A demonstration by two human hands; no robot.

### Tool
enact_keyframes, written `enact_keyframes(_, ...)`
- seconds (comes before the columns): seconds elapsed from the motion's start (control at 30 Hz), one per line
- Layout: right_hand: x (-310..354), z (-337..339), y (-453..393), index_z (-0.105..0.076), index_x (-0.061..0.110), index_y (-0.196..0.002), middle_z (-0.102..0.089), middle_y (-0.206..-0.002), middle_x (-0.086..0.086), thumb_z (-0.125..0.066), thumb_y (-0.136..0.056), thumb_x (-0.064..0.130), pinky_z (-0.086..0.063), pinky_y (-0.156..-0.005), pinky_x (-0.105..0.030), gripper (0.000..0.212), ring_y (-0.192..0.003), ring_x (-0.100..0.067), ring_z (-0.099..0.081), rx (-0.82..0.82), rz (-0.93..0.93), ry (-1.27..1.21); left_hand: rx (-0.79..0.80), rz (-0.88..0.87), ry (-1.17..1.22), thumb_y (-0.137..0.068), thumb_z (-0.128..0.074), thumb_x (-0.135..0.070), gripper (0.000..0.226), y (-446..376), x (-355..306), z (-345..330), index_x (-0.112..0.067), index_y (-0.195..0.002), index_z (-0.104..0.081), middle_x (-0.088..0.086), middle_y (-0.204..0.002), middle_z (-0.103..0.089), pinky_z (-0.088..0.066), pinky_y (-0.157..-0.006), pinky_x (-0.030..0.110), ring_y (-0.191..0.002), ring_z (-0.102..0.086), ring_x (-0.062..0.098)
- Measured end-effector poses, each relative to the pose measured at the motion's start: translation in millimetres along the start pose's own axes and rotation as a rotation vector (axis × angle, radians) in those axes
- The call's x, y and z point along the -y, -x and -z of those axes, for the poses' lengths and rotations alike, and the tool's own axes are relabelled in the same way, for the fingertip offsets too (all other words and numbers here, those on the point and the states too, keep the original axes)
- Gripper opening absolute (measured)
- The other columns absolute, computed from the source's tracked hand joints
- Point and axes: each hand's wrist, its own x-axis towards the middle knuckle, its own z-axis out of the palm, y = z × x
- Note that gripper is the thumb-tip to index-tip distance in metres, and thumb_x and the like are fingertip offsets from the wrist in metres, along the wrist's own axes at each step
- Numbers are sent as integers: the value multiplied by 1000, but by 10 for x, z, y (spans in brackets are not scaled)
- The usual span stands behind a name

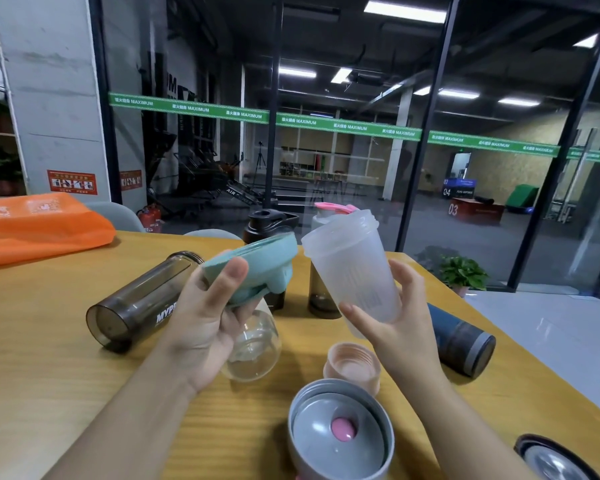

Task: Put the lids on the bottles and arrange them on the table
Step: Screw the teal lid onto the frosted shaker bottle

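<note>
Round plastic lid (253, 263): pale teal. Tapered plastic shaker cup (354, 268): frosted white, faint printed scale. Lying cylindrical bottle (139, 303): smoky brown, white lettering. Small threaded cap (352, 365): peach. Wide grey lid (340, 431): pink centre button. Wooden table (49, 341): yellow grain. Folded cloth (39, 226): orange.

We see a dim room lit by ceiling panels (404, 11) that blow out white and reflect in the glass wall (343, 150). The table (49, 341) is evenly lit with soft shadows. Wide-angle distortion bends the edges, and the background is soft.
</note>
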Motion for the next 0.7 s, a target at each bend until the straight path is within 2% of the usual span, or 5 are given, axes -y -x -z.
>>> enact_keyframes(0.07,6,3,5,-36,31,-130,-42,-112,33,-82,-61,41,-42,-78,-17,84,-106,19,-42,-5,4,1,6,-7,1,-28,-97,-39,114,0,-9,-2,-2,-126,-53,10,-114,-70,-56,-79,22,-107,-67,20)
enact_keyframes(0.27,45,14,17,-39,39,-122,-47,-112,35,-85,-60,43,-42,-78,-18,78,-106,16,-44,1,15,-13,15,17,-104,-28,-97,-39,92,-9,13,32,-10,-109,-63,13,-111,-69,-59,-72,35,-97,-69,25)
enact_keyframes(0.47,111,20,34,-40,45,-119,-44,-111,45,-70,-51,61,-41,-79,-16,76,-106,13,-47,20,66,11,-95,22,-111,-25,-97,-39,121,-13,-17,39,-2,-130,-50,21,-124,-62,-58,-67,35,-104,-67,32)
enact_keyframes(0.6,148,33,48,-39,56,-118,-44,-116,42,-72,-52,59,-43,-82,-19,73,-108,10,-47,84,109,43,-114,6,-48,-20,-97,-40,117,5,-22,49,-19,-126,-54,11,-118,-67,-59,-71,43,-99,-70,26)
enact_keyframes(0.7,174,40,60,-36,66,-113,-46,-116,41,-75,-51,56,-41,-80,-11,74,-108,11,-46,155,125,62,-103,-9,-46,-25,-96,-42,119,16,-33,46,-26,-133,-49,11,-128,-62,-57,-79,51,-107,-66,28)
